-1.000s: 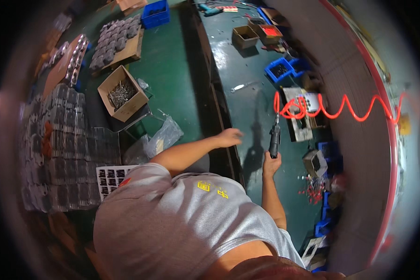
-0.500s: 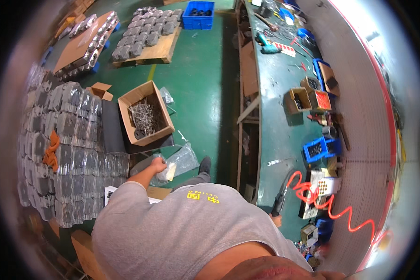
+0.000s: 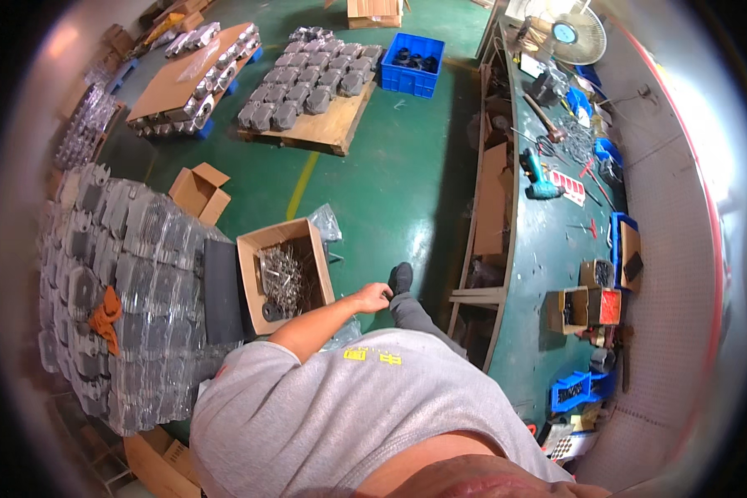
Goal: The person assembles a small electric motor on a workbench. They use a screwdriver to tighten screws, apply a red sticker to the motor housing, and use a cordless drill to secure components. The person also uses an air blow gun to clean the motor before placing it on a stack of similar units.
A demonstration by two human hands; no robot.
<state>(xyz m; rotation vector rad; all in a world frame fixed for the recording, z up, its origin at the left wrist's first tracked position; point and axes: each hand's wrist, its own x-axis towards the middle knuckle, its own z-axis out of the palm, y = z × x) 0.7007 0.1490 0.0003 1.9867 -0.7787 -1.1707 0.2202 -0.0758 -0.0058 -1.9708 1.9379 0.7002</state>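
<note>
My left hand [image 3: 371,297] reaches out in front of my body, above my leg and near my dark shoe [image 3: 401,279]. Its fingers are curled together; what they hold, if anything, is too small to make out. Below that forearm, a clear plastic bag [image 3: 344,333] shows in part. Left of the arm stands an open cardboard box [image 3: 245,266] with a heap of thin metal parts [image 3: 280,280] inside. My right hand is out of sight, hidden behind my body.
On my right runs a long green workbench [image 3: 506,328] with a teal power drill [image 3: 539,176], a hammer [image 3: 544,118], blue bins [image 3: 569,393] and small cartons. Wrapped stacks of grey castings [image 3: 153,332] rise at left. Ahead are a loaded wooden pallet [image 3: 340,131] and a blue crate [image 3: 410,79].
My left hand has come off the plastic bag and moved right, toward my shoe. My right hand, earlier on a black air tool with a red coiled hose, has left the view. The view has shifted.
</note>
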